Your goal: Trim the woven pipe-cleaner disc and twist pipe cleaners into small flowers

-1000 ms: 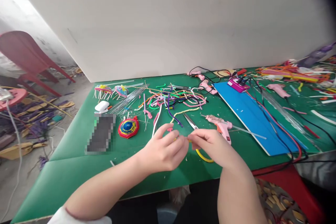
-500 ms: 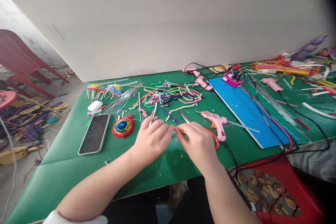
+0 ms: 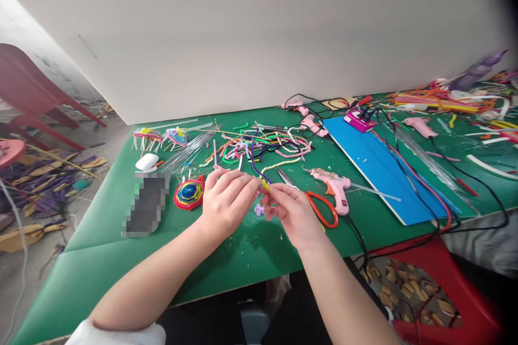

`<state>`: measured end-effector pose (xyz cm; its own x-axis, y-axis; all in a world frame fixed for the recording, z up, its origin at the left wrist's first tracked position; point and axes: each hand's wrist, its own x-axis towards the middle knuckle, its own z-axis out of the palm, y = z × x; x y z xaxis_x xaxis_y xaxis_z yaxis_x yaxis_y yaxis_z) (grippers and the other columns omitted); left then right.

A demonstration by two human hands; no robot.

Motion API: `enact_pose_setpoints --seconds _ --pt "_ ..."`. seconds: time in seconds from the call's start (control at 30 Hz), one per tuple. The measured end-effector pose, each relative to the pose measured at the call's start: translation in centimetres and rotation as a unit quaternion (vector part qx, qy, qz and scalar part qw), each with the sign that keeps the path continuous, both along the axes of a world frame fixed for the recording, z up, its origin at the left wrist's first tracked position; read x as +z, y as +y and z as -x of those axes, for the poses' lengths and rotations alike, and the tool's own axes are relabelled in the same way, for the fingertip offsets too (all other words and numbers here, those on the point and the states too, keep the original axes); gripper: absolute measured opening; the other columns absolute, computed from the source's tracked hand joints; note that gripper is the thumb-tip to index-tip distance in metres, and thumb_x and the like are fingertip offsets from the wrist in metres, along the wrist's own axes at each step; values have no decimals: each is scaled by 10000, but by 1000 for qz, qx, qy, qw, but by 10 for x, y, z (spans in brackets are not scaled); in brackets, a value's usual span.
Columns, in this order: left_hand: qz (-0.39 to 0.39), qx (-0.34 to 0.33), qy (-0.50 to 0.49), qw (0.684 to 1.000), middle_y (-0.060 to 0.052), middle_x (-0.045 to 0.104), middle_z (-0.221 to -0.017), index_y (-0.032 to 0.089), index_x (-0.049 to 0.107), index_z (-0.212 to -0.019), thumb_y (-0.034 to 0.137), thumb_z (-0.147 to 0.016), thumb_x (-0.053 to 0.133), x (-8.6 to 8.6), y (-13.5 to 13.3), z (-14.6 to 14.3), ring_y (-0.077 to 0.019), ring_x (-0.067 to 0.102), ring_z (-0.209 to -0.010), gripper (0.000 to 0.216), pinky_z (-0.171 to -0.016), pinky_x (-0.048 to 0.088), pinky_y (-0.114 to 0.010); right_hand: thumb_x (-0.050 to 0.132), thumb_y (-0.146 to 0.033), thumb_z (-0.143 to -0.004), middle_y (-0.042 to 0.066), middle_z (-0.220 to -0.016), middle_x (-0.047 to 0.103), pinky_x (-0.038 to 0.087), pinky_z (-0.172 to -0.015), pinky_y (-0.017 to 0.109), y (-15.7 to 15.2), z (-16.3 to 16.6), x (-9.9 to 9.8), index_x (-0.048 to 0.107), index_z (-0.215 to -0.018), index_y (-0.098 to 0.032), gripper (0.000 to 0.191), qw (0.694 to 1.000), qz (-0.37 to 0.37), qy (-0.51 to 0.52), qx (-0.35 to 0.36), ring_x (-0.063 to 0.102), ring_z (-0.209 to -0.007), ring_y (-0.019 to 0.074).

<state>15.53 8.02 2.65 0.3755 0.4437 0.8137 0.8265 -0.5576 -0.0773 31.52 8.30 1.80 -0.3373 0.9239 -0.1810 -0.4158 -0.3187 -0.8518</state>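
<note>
My left hand (image 3: 227,200) is closed, knuckles up, with its fingertips at a short yellow pipe cleaner piece (image 3: 265,184). From the other side my right hand (image 3: 294,214) pinches that piece between thumb and forefinger, its other fingers curled below. A small purple flower (image 3: 259,209) shows between the hands; whether it is held or lies on the table I cannot tell. Close to my right hand are orange-handled scissors (image 3: 332,215) and a pink glue gun (image 3: 339,194). A red, yellow and blue coiled umbrella-like disc (image 3: 189,194) lies by my left hand.
Tangled coloured pipe cleaners (image 3: 263,145) and thin wires (image 3: 186,153) lie beyond the hands on the green table (image 3: 133,264). A phone (image 3: 146,205) and white earbud case (image 3: 147,162) are at left. At right are a blue board (image 3: 388,183), a purple power strip (image 3: 359,121) and cables.
My right hand has turned and lowered slightly, uncovering the scissors' handles and the purple flower. My left hand has shifted a little left. The yellow piece now shows between the fingertips.
</note>
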Motion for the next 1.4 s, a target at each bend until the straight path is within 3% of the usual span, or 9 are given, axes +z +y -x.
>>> enact_pose_setpoints --seconds 0.23,0.57,0.67,0.77,0.87,0.97,1.07,1.23,1.4 --pt "-7 -21 -16 1000 -15 719 -788 178 611 -955 122 -764 627 2 0 -1 -151 638 -722 200 -713 433 -302 749 -288 -641 -24 -615 594 426 -445 175 4 -1 -6 708 -753 -195 152 996 52 65 44 517 -515 61" --pt "16 -46 -28 998 -26 710 -823 168 584 -942 121 -767 621 6 -1 -2 -159 624 -775 185 -717 426 -300 736 -285 -662 -12 -706 615 466 -524 238 6 -3 -10 692 -719 -223 94 984 -162 -73 -24 550 -591 102" --pt "42 -63 -49 996 -26 698 -803 165 578 -935 103 -775 607 8 -4 -4 -156 611 -770 174 -711 427 -297 675 -224 -738 0 -769 634 493 -626 266 3 -6 -9 692 -759 -243 33 923 -322 -182 -106 590 -717 128" --pt "79 -80 -71 991 -22 680 -768 166 579 -910 104 -786 592 11 -9 -8 -151 592 -754 139 -698 429 -292 613 -146 -784 16 -779 651 502 -663 296 0 -6 -8 695 -827 -253 142 820 -459 -279 -200 604 -744 141" --pt "130 -100 -122 979 -10 652 -711 163 578 -843 119 -807 572 13 -15 -15 -134 566 -701 57 -672 435 -279 594 -119 -788 26 -767 666 515 -657 324 -2 -4 -8 694 -891 -270 208 728 -538 -333 -264 614 -742 164" --pt "224 -132 -189 947 6 627 -684 168 578 -786 157 -840 547 15 -19 -20 -104 550 -648 63 -630 453 -241 590 -115 -786 27 -757 668 520 -664 341 -2 -4 -8 695 -932 -289 251 688 -566 -350 -290 611 -745 176" --pt "302 -144 -230 914 13 633 -699 174 589 -776 198 -842 558 18 -19 -20 -91 562 -642 77 -608 462 -216 582 -130 -793 34 -811 677 520 -737 382 3 -12 -4 699 -927 -292 240 727 -549 -338 -236 612 -814 190" --pt "318 -143 -197 916 5 655 -739 175 605 -817 198 -854 543 19 -14 -15 -102 574 -697 76 -677 470 -241 595 -237 -815 31 -871 698 529 -751 346 12 -35 2 699 -915 -263 147 873 -422 -246 -13 636 -854 182" --pt "320 -136 -194 918 -4 652 -740 163 605 -819 209 -860 533 16 -12 -17 -101 575 -676 94 -645 465 -228 688 -278 -737 11 -782 691 527 -659 273 13 -33 -4 691 -817 -237 90 929 -311 -202 -17 638 -735 150"
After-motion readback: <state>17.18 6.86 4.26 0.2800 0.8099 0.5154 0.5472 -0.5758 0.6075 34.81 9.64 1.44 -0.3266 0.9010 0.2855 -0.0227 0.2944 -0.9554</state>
